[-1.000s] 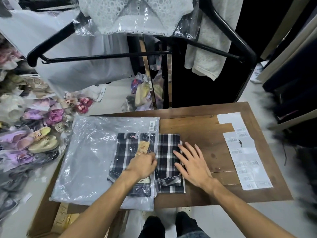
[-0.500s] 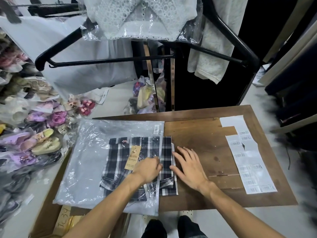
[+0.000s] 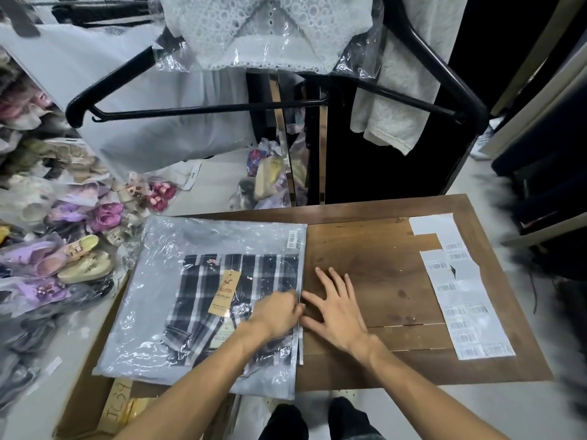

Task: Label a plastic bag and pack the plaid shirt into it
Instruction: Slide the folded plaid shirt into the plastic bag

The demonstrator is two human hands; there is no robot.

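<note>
A clear plastic bag (image 3: pixel 165 281) lies flat on the left half of the wooden table (image 3: pixel 374 249). A small barcode label (image 3: pixel 292 239) sits at its top right corner. The folded black-and-white plaid shirt (image 3: pixel 254 271), with a tan hang tag (image 3: pixel 222 292), lies wholly inside the bag. My left hand (image 3: pixel 275 314) presses on the bag at its open right edge, fingers pinched on the plastic rim. My right hand (image 3: pixel 333 303) rests flat on the table just right of that edge, fingers spread, fingertips touching the bag's opening.
A white sheet of barcode labels (image 3: pixel 460 290) lies along the table's right side. Black hangers and bagged clothes (image 3: pixel 263 30) hang above the far edge. Bagged shoes (image 3: pixel 79 258) pile up on the left. A cardboard box (image 3: pixel 117 404) sits below the bag's near corner.
The shirt has slid left, fully into the bag. My left hand moved right to the bag's open edge and my right hand followed up to the opening.
</note>
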